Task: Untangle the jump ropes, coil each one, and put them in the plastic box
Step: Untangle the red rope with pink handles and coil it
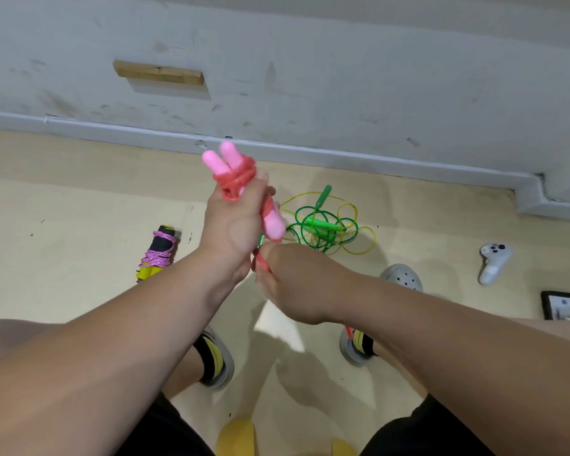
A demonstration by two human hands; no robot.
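Pink handles (222, 159), bound with red rope (236, 181), stand upright in the raised left hand (234, 222), fingers curled round them, while the right hand (293, 284), just below, grips the rope's loose end; green and yellow ropes (323, 225) lie tangled beyond the right hand, and a coiled purple rope (160, 255) lies left of the left hand.

Looks like a plain, bare indoor room to me, some kind of spare room or back corner. The floor (79, 209) is smooth cream stuff. The wall (343, 77) is painted grey-white and pretty scuffed, with a pale trunking strip (310, 153) along its foot and a wooden block (158, 73) fixed partway up. Odd bits just lie on the floor: a white game controller (492, 261), a grey clog (403, 278), tangled jump ropes (326, 225). Home or studio, hard to say.
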